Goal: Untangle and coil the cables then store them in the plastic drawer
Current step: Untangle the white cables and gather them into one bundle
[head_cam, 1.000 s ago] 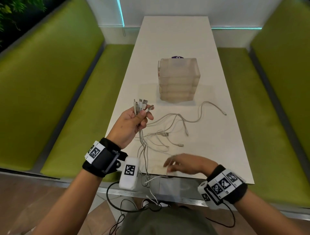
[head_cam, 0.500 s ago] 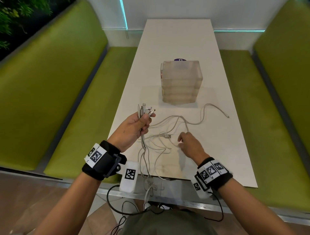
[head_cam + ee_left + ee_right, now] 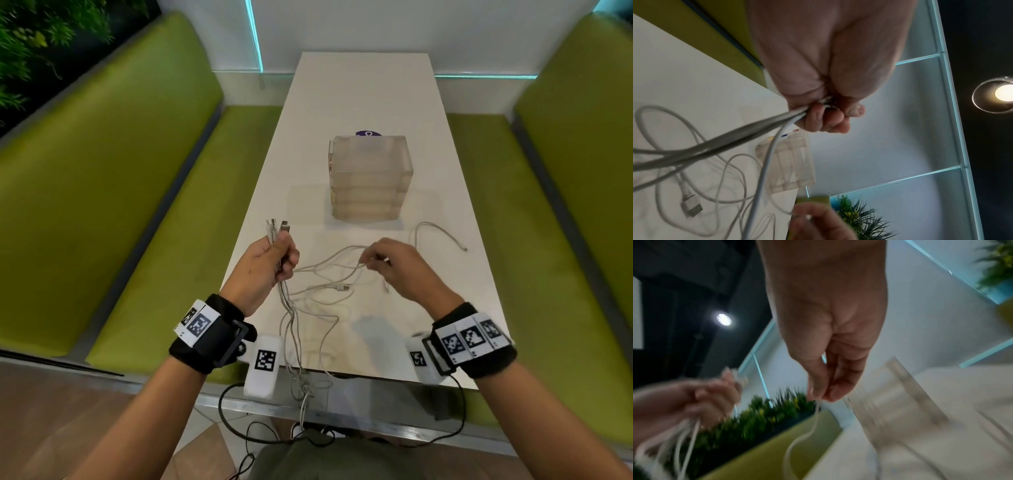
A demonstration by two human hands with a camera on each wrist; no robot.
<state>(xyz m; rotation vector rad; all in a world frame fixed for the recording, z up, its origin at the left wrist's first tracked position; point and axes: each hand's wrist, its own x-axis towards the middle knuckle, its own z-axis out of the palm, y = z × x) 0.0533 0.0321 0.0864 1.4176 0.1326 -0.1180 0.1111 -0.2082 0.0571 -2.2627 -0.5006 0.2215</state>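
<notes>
Several white cables (image 3: 329, 291) lie tangled on the near end of the white table (image 3: 363, 102), some hanging over its front edge. My left hand (image 3: 270, 263) grips a bunch of cable ends, their plugs (image 3: 277, 226) sticking up above the fist; in the left wrist view the strands (image 3: 731, 138) run out of my left hand (image 3: 822, 110). My right hand (image 3: 387, 263) is raised just above the table and pinches one cable between thumb and fingertips (image 3: 824, 394). The translucent plastic drawer unit (image 3: 368, 178) stands shut behind the cables.
Green padded benches (image 3: 102, 171) run along both sides of the table. One cable end (image 3: 442, 233) trails to the right of the drawer unit. A purple round thing (image 3: 368, 133) peeks out behind the unit. Black wires hang below the table's front edge.
My right hand has moved from the table's near edge forward and up to the middle of the tangle and now pinches a cable. My left hand keeps holding the bunch of plugs.
</notes>
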